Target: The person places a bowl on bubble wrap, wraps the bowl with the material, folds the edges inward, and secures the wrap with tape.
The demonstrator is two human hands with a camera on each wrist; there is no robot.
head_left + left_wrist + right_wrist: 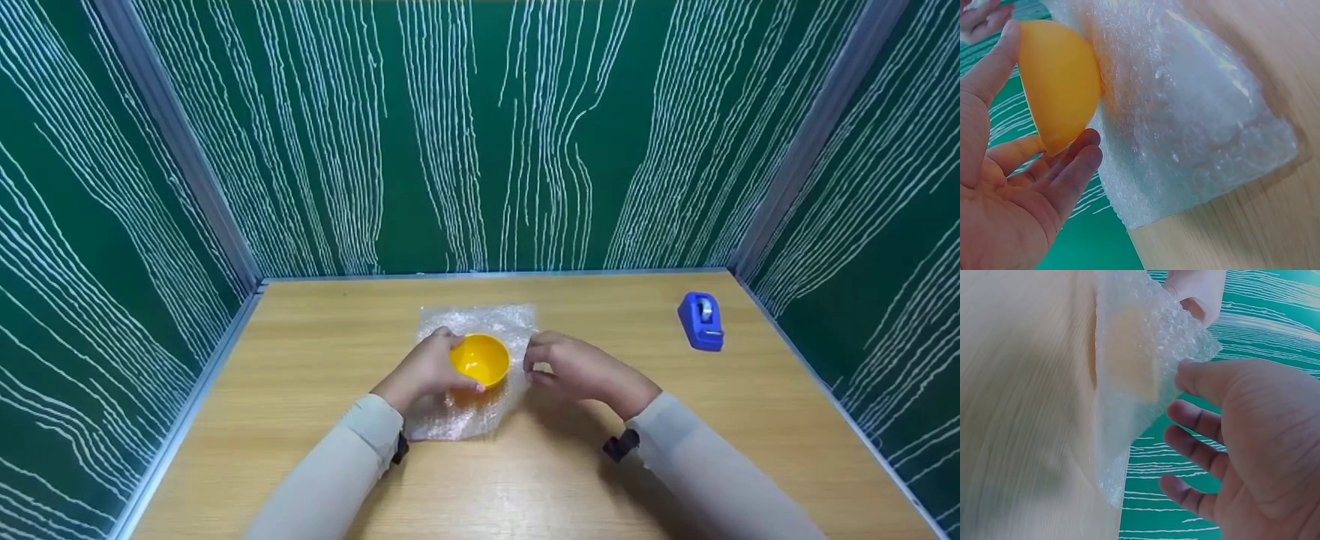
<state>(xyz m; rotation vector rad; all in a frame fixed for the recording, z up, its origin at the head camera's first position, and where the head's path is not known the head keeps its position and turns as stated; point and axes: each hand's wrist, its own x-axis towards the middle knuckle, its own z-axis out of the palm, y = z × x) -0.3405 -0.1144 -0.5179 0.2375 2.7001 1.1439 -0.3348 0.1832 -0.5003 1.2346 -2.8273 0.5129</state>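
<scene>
On table (315, 360): one bubble-wrap sheet (454, 424), one tape dispenser (702, 326). Left hand (431, 365) gripping one yellow bowl (480, 361); right hand (574, 367) at sheet's edge, cannot tell if gripping.

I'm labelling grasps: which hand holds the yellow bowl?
The left hand, gripping the yellow bowl; the right hand, at the bubble wrap, isn't touching the bowl.

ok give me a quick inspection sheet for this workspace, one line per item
surface: wood-look table, light brown
job's things: yellow bowl, opening upward, over a sheet of clear bubble wrap
clutter: blue tape dispenser, off toward the table's far right
hands: left hand holds the bowl; right hand at the wrap's right edge, firm grip unclear
cables: nothing seen
surroundings: green walls with wavy white lines, on three sides
</scene>
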